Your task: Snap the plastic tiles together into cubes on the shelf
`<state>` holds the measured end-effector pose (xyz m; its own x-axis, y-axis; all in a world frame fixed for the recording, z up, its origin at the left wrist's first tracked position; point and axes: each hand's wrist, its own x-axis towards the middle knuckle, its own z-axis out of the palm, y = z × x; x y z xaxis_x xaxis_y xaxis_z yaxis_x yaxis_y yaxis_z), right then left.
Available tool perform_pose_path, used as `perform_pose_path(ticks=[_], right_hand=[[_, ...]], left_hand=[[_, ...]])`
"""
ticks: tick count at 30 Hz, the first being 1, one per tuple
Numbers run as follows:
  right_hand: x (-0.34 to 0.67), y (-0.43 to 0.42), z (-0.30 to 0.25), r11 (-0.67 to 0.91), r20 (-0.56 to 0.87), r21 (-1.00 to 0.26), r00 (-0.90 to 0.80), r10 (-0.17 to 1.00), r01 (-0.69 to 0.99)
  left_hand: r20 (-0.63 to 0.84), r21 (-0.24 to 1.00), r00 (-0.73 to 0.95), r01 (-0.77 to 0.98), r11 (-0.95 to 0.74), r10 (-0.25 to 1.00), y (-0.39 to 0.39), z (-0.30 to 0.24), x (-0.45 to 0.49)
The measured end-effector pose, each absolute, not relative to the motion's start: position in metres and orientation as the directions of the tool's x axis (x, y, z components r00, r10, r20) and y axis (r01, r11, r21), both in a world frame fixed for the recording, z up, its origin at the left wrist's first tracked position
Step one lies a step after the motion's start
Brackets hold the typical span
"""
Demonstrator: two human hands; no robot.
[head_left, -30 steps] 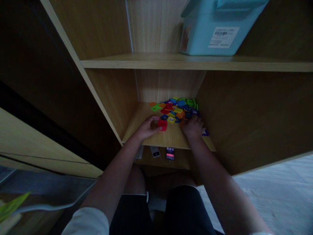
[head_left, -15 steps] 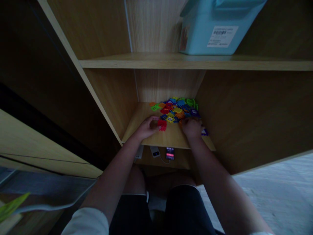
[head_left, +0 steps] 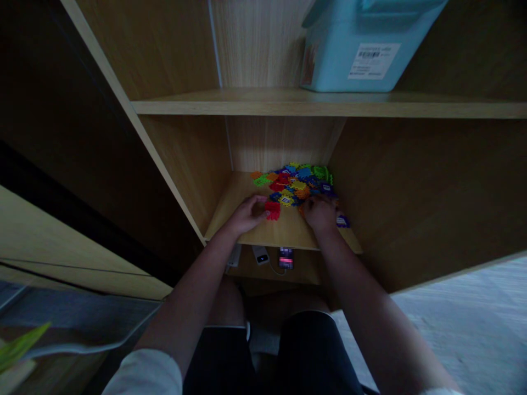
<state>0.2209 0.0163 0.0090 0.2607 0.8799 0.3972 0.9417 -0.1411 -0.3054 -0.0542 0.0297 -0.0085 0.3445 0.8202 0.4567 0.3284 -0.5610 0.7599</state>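
Observation:
My left hand (head_left: 250,213) is closed on a red toothed plastic building piece (head_left: 272,210), gripping its left edge just above the shelf board. To the right, my right hand (head_left: 321,213) is bent with the knuckles up at the near side of the pile of colourful toothed building pieces (head_left: 298,186). An orange building piece (head_left: 301,211) shows at its fingertips, mostly covered by the hand. A purple piece (head_left: 342,221) with a white mark lies just right of that hand.
The pieces lie on a wooden cabinet shelf (head_left: 284,235) between side walls. Above, a light blue plastic bin (head_left: 346,55) stands on the upper board (head_left: 247,107). Below are a lit phone (head_left: 285,258) and a white device (head_left: 261,254) with a cable.
My right hand has shifted slightly left, and the orange piece at its fingertips moved with it. My left hand keeps the red piece, which has tilted a little.

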Motion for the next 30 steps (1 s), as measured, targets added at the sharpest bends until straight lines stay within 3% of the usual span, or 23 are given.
perform_pose_path(ticks=[17, 30], right_hand=[[0.223, 0.021, 0.002, -0.038, 0.384, -0.301, 0.157, 0.91, 0.953], [0.221, 0.03, -0.003, -0.075, 0.368, -0.328, 0.201, 0.908, 0.942]], left_hand=[[0.467, 0.747, 0.349, 0.336, -0.574, 0.813, 0.03, -0.01, -0.054], [0.46, 0.752, 0.356, 0.331, -0.57, 0.814, 0.029, -0.006, -0.054]])
